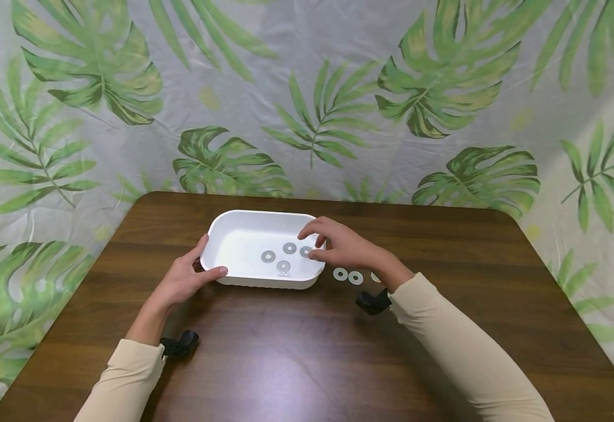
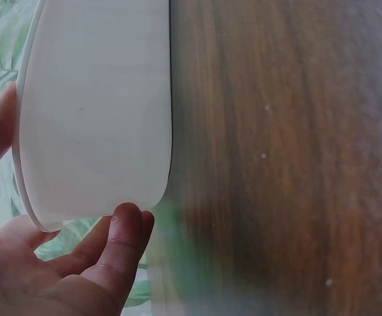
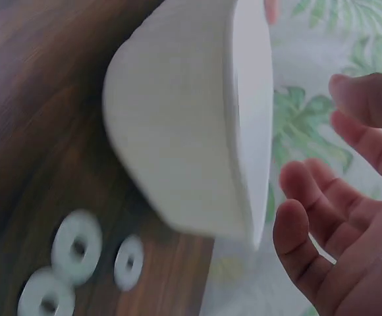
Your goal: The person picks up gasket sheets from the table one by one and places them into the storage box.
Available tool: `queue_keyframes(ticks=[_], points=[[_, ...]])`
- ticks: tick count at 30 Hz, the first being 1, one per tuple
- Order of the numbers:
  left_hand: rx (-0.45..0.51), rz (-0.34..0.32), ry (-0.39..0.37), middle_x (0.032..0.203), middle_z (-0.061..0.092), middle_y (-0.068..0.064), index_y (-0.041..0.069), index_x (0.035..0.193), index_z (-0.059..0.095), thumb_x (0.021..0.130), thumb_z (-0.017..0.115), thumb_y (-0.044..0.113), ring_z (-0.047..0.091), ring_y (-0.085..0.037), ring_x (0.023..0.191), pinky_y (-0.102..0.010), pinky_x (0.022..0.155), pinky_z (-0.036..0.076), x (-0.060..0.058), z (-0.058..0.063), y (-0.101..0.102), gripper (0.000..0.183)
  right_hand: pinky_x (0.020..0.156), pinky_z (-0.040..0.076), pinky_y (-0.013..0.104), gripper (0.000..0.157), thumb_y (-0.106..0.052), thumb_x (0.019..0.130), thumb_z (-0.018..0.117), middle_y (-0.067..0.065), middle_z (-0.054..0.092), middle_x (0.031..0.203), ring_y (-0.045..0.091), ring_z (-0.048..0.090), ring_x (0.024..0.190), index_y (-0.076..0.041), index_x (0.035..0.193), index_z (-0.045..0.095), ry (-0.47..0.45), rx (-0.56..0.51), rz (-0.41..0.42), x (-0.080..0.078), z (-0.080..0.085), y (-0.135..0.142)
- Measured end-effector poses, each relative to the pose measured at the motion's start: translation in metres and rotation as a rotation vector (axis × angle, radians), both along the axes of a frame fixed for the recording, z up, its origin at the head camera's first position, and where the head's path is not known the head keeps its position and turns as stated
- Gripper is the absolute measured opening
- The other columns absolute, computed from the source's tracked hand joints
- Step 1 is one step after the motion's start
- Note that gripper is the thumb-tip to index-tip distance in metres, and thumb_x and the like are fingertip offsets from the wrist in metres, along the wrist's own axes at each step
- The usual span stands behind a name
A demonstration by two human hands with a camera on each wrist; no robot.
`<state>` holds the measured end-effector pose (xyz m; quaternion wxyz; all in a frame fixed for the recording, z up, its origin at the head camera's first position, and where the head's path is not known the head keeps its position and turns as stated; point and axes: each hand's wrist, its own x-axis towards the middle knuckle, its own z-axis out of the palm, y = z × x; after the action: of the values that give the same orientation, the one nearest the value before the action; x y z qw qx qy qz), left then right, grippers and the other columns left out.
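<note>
Cream cloth covers both forearms nearest the viewer, the left sleeve (image 1: 122, 381) low in the head view and the right sleeve (image 1: 465, 346) reaching in from the other side. Just past the cuffs, a black wrist device (image 1: 180, 344) sits at the left wrist and another black wrist device (image 1: 373, 302) at the right. Brown wood grain runs across the table (image 1: 265, 346) beneath them.

The left hand (image 1: 183, 278) grips the left end of a white tray (image 1: 265, 282): the thumb lies over the near rim, and the fingers, somewhat spread, press against the outside of the end wall. The tray is on the table, hollow side up. Beside its right end, three loose washers (image 1: 355, 278) lie flat on the wood, one partly hidden by the right wrist in the head view.

The right hand (image 1: 341, 246) hangs over the tray's right end, its fingers loosely bent and parted, thumb and forefinger apart. Inside the tray, four grey washers (image 1: 268, 257) lie on the floor, near one another towards the right half; the rightmost is just beside the right thumb.

Beyond the table's rounded far corners hangs a pale cloth (image 1: 338, 35) printed with green leaves.
</note>
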<state>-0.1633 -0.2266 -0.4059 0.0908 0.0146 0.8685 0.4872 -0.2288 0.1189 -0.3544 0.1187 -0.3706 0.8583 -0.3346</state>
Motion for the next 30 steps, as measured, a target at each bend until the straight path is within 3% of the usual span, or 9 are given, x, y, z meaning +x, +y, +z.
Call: queue_keyframes(ticks=[4, 8, 13, 21, 25, 30], points=[[-0.005, 0.002, -0.008, 0.159, 0.029, -0.027, 0.012, 0.160, 0.005, 0.091, 0.072, 0.035, 0.043, -0.036, 0.139, -0.044, 0.107, 0.039, 0.000, 0.000, -0.001, 0.099, 0.086, 0.055, 0.039, 0.033, -0.008, 0.093, 0.066, 0.012, 0.054, 0.130, 0.025, 0.063, 0.099, -0.009, 0.126, 0.061, 0.002, -0.039, -0.060, 0.007, -0.001, 0.032], [-0.016, 0.002, -0.011, 0.160, 0.029, -0.025, 0.012, 0.160, 0.005, 0.090, 0.072, 0.037, 0.043, -0.035, 0.140, -0.042, 0.107, 0.039, 0.000, -0.001, -0.002, 0.099, 0.084, 0.055, 0.039, 0.033, -0.010, 0.093, 0.068, 0.010, 0.055, 0.131, 0.021, 0.064, 0.099, -0.011, 0.125, 0.061, 0.020, -0.013, -0.103, 0.014, -0.004, 0.061], [-0.014, -0.001, -0.009, 0.161, 0.025, -0.026, 0.012, 0.160, 0.005, 0.090, 0.072, 0.038, 0.040, -0.038, 0.142, -0.048, 0.110, 0.036, 0.000, -0.002, -0.002, 0.100, 0.085, 0.054, 0.043, 0.033, -0.012, 0.093, 0.068, 0.010, 0.057, 0.130, 0.022, 0.064, 0.100, -0.012, 0.125, 0.061, 0.011, 0.020, -0.137, 0.020, -0.010, 0.089], [-0.013, 0.001, -0.010, 0.161, 0.027, -0.025, 0.012, 0.160, 0.004, 0.091, 0.071, 0.038, 0.042, -0.037, 0.141, -0.048, 0.109, 0.037, 0.000, -0.003, -0.002, 0.100, 0.077, 0.052, 0.035, 0.034, -0.011, 0.092, 0.069, 0.015, 0.060, 0.123, 0.013, 0.061, 0.088, -0.005, 0.124, 0.062, 0.038, 0.110, -0.156, 0.023, -0.023, 0.110], [-0.015, 0.002, -0.012, 0.160, 0.027, -0.026, 0.012, 0.160, 0.005, 0.091, 0.071, 0.039, 0.042, -0.037, 0.140, -0.048, 0.109, 0.037, 0.000, -0.002, -0.002, 0.100, 0.075, 0.049, 0.033, 0.034, -0.011, 0.092, 0.068, 0.019, 0.059, 0.120, 0.017, 0.062, 0.088, -0.003, 0.125, 0.062, 0.014, 0.174, -0.171, 0.021, -0.032, 0.115], [-0.022, 0.004, -0.012, 0.161, 0.027, -0.026, 0.012, 0.160, 0.005, 0.090, 0.071, 0.039, 0.041, -0.037, 0.141, -0.047, 0.109, 0.037, 0.000, -0.002, -0.001, 0.100, 0.083, 0.049, 0.045, 0.034, -0.010, 0.088, 0.071, 0.017, 0.062, 0.113, 0.028, 0.061, 0.095, -0.002, 0.120, 0.066, 0.087, 0.259, -0.186, 0.015, -0.047, 0.122]])
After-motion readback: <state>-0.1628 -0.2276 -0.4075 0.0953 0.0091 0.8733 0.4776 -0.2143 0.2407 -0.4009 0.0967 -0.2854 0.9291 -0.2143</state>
